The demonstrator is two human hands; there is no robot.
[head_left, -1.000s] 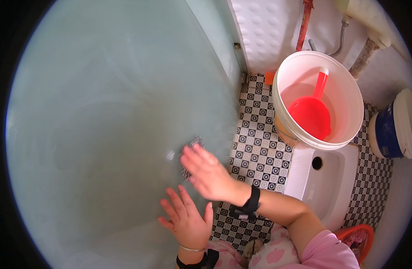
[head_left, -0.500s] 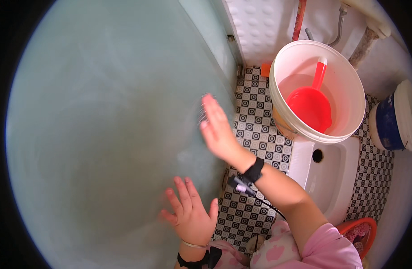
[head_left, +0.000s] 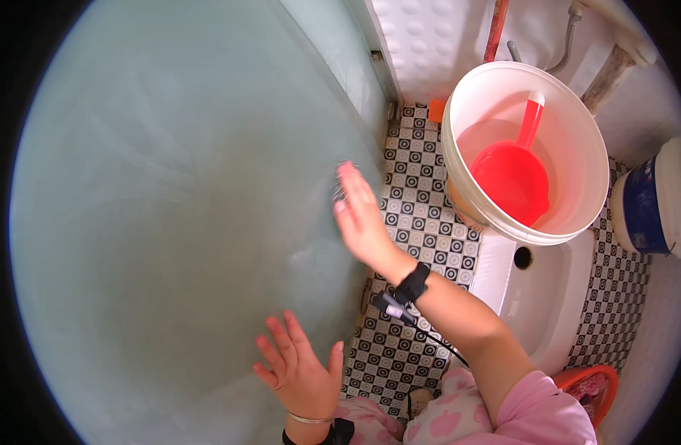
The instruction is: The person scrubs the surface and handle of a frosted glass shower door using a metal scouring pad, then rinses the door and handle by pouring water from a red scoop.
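Note:
A large, pale green, cloudy panel (head_left: 170, 193), smeared with whitish streaks, fills the left of the view. Against it, my right hand (head_left: 364, 226) presses a wiry silver scouring pad (head_left: 338, 189), mostly hidden behind the closed fingers. Lower down, my left hand (head_left: 302, 374) lies with fingers spread on or just before the same panel and holds nothing. Black bands circle both wrists, and the left one also has a bracelet (head_left: 309, 420).
Right of the panel stands a white bucket (head_left: 459, 141) with water and a red dipper (head_left: 512, 178). Behind my right forearm is a white squat toilet (head_left: 533, 304) on black-and-white tiles (head_left: 389, 356). A blue-and-white tub (head_left: 645, 204) and an orange basin (head_left: 611, 389) stand farther right.
My left hand has shifted slightly left and down along the panel. My right hand, with the scouring pad, has moved only a little. The whole view has shifted slightly.

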